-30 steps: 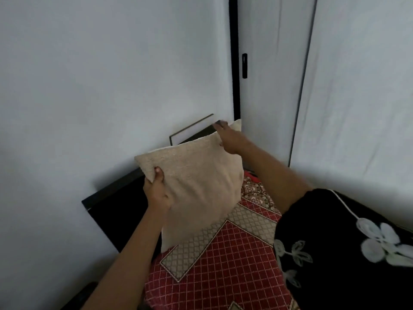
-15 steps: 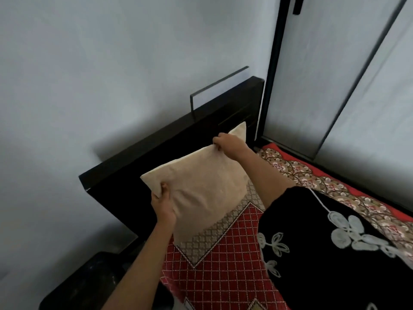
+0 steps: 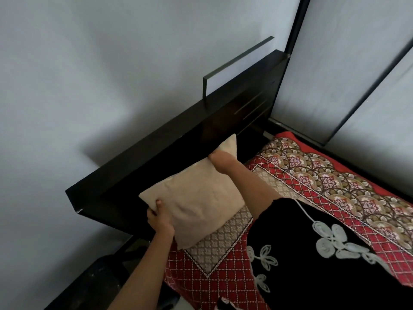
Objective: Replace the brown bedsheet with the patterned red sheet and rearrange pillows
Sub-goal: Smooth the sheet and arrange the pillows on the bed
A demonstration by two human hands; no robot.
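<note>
Both hands' grip point(image 3: 159, 217) point(image 3: 222, 159) pinching beige pillow point(image 3: 196, 198) corners.

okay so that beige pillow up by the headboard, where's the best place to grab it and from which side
Take the beige pillow by its two upper corners, coming in from the foot side of the bed. It leans tilted toward the dark headboard, so its back is hard to reach, while the corners stick out free. The left hand already grips the near-left corner and the right hand the far one.
</note>
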